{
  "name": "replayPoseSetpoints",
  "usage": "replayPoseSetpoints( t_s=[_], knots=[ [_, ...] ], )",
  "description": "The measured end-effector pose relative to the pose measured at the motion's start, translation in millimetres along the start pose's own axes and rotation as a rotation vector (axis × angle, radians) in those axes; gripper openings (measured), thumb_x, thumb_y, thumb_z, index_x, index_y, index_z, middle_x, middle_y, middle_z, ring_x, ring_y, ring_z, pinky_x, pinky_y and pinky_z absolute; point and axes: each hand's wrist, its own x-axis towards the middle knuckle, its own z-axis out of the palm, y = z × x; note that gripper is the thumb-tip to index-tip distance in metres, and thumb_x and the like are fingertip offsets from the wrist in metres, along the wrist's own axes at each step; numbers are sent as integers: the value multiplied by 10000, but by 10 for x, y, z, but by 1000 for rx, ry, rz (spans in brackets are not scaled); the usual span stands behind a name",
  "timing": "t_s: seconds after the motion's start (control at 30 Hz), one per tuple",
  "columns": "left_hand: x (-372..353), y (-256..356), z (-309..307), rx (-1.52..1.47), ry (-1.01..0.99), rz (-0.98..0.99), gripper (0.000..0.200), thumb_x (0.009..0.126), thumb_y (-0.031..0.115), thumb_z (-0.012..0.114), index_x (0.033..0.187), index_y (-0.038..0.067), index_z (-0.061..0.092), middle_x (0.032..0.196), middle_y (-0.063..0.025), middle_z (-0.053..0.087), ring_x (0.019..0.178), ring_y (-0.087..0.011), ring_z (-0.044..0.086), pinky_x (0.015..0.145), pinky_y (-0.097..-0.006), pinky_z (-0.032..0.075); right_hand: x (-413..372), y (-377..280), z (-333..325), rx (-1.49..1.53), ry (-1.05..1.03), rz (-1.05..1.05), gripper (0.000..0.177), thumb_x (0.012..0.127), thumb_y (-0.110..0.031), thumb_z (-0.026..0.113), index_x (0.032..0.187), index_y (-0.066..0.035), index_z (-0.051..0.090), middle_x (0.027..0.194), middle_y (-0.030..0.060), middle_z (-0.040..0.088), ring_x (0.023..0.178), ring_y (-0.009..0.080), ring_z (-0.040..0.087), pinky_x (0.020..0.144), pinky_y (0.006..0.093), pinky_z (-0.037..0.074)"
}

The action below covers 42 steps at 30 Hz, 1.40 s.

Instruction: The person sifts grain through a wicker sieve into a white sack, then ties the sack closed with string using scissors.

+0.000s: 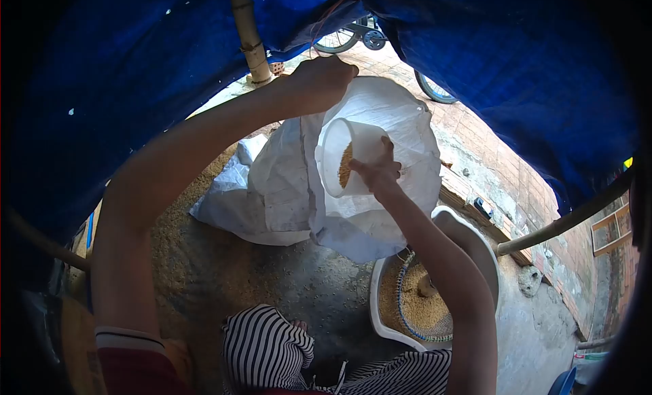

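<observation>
My left hand [324, 82] is closed on the upper rim of a large white woven sack [278, 184], holding its mouth up. In my right hand [379, 169] is a white plastic tub [367, 140], tilted on its side within the sack's opening. Golden grain [346, 165] lies along the tub's inner wall. Below my right forearm stands a pale basin [375, 307] with grain in it. A round sieve [401, 313] with a blue-and-white rim sits inside, also bearing grain and partly covered by my arm.
Loose grain [173, 225] is heaped and scattered over the floor at left. A blue tarpaulin [489, 62] hangs overhead and around, with a bamboo pole [249, 38] at the top and another pole [564, 222] at right. Bicycle wheels [435, 88] show beyond on the paving.
</observation>
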Motion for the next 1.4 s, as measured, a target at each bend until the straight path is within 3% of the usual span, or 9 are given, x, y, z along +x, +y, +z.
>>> replayPoseSetpoints(
  t_s=[0.07,0.23,0.4,0.63,0.83,0.97,1.03,1.13,1.4],
  knots=[
    [46,-113,22,-22,-80,-75,217,787,36,433,949,-2,572,877,-190,616,836,-313,618,703,-419,493,-30,-78,217,-91,-17,-97,1008,517,-307,767,1347,-211,201,1169,279,326,1107,417,341,855,445,435],
    [81,-531,234,28,47,-119,237,754,1,482,969,9,581,740,-200,605,754,-317,621,655,-413,486,-148,-185,666,-338,-36,-567,740,711,-120,646,1323,-228,246,1197,331,249,1116,509,298,873,494,401],
    [74,-997,405,45,-26,-213,242,731,-30,492,953,-1,582,840,-220,609,831,-324,613,718,-407,485,-180,-312,722,-518,-82,-874,680,701,69,529,1293,-202,331,1269,297,225,1195,476,259,747,425,521],
    [56,-1248,559,21,-25,-215,234,748,-19,485,960,2,580,854,-219,608,819,-320,606,703,-397,471,-104,-452,581,-1139,-43,-1204,443,656,-24,613,1092,-84,560,1351,254,209,1274,406,216,891,481,430],
    [17,-1275,630,62,104,-123,199,815,65,446,938,17,595,802,-215,610,770,-324,611,678,-414,468,-33,-214,588,-800,118,-1356,190,729,-160,559,863,-63,654,1361,239,261,1303,398,172,985,562,270],
    [84,-1315,684,-52,57,-15,123,785,55,490,864,-1,566,781,-216,583,746,-357,585,663,-438,444,-46,-95,430,-716,-29,-1276,443,796,-108,499,1238,-138,477,1394,254,182,1311,398,145,1007,507,267],
    [89,-1237,688,-68,103,-49,146,827,64,458,887,-4,572,804,-219,582,752,-360,579,664,-431,438,-86,-76,358,-703,195,-1205,615,749,-131,603,1312,-194,364,1343,291,202,1268,432,199,967,504,324],
    [163,-1563,956,87,244,145,159,845,90,474,926,-5,571,811,-223,582,764,-362,574,681,-423,432,-232,-163,-67,-312,-62,-822,993,530,-188,811,1335,-206,231,1252,300,208,1137,480,300,900,513,381],
    [385,-1570,1133,151,228,134,186,847,88,480,989,8,569,836,-205,593,811,-354,575,728,-413,437,-613,291,-1693,427,-414,-112,916,644,-311,750,1347,-67,215,1186,243,444,1081,333,483,886,452,429]
  ],
)
